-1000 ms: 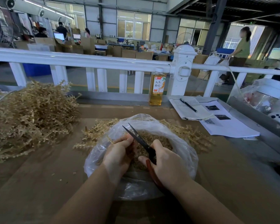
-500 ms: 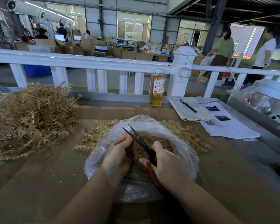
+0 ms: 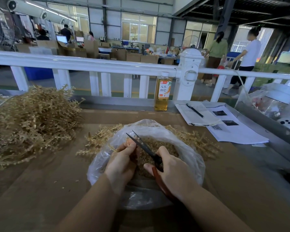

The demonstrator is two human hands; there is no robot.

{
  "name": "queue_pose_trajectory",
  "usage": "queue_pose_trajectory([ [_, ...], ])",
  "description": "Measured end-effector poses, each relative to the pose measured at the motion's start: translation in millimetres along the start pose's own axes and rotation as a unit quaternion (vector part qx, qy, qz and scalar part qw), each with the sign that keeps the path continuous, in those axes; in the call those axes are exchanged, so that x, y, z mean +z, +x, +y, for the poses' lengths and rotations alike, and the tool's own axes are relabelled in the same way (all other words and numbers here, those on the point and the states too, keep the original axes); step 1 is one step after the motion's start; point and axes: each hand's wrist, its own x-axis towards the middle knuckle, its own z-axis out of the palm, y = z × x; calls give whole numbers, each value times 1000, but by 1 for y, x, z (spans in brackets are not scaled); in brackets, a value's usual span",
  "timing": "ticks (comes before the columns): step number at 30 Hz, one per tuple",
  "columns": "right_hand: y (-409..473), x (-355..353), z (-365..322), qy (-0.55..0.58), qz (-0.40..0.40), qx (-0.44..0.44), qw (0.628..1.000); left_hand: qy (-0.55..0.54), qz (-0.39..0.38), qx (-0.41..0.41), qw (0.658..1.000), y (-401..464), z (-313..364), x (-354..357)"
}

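The right hand [image 3: 172, 171] is curled tight around the red handle of the scissors [image 3: 145, 147], and the palm and wrist cover most of that handle. The dark blades point up and away to the left, their tips slightly apart, above the open mouth of a clear plastic bag [image 3: 193, 158]. The left hand [image 3: 122, 163] pinches a thin golden sprig [image 3: 113, 147] right against the blades. Only a short stem shows past the fingers, and whether the blades touch it is hard to tell. Small golden bits [image 3: 167, 146] fill the bag, partly hidden by both hands. More sprigs [image 3: 100, 139] lie behind the bag on the brown table [image 3: 40, 181], and a big pile [image 3: 32, 118] at the left runs off the frame edge. Further back stand a bottle [image 3: 162, 92] and a notebook [image 3: 197, 117] with a pen [image 3: 194, 110].
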Motion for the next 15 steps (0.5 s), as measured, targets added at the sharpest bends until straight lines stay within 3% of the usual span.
queue_pose_trajectory([
  [15, 1, 6, 2, -55, 11, -19, 998, 10, 15, 2, 1000, -2, 0, 1],
])
